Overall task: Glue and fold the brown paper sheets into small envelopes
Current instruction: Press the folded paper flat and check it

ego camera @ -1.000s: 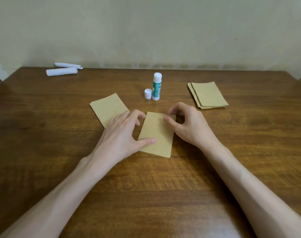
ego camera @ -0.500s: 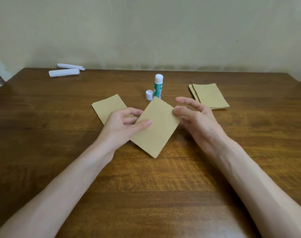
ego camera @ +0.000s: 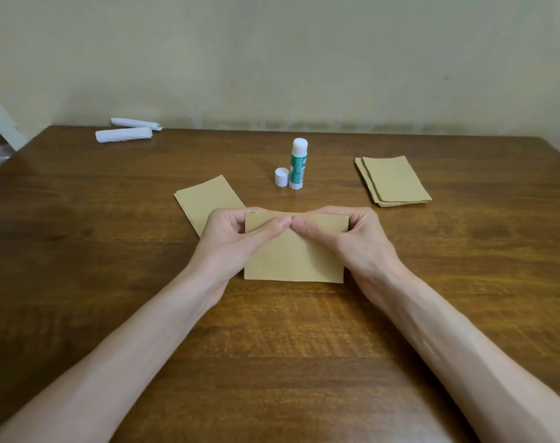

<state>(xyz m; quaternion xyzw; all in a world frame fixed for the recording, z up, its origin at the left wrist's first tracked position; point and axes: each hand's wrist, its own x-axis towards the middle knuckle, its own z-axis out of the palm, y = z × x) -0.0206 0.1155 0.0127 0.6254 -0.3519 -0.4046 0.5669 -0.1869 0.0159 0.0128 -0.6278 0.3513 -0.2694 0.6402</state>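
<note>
A brown paper sheet (ego camera: 293, 257) is held level in front of me, its long side across, above the wooden table (ego camera: 80, 251). My left hand (ego camera: 230, 241) pinches its upper left edge, thumb on the near face and fingers behind. My right hand (ego camera: 355, 239) pinches the upper right edge the same way. The two thumb tips nearly meet at the top middle. A glue stick (ego camera: 297, 164) stands uncapped behind the sheet, with its white cap (ego camera: 281, 177) beside it. Brown sheets (ego camera: 208, 203) lie partly hidden behind my left hand.
A stack of brown papers (ego camera: 392, 181) lies at the right rear of the table. Two rolled white papers (ego camera: 124, 134) lie at the far left near the wall (ego camera: 272, 59).
The sheet lay flat on the table under both hands, then was lifted and turned. Now it is square to me and both hands pinch its top edge.
</note>
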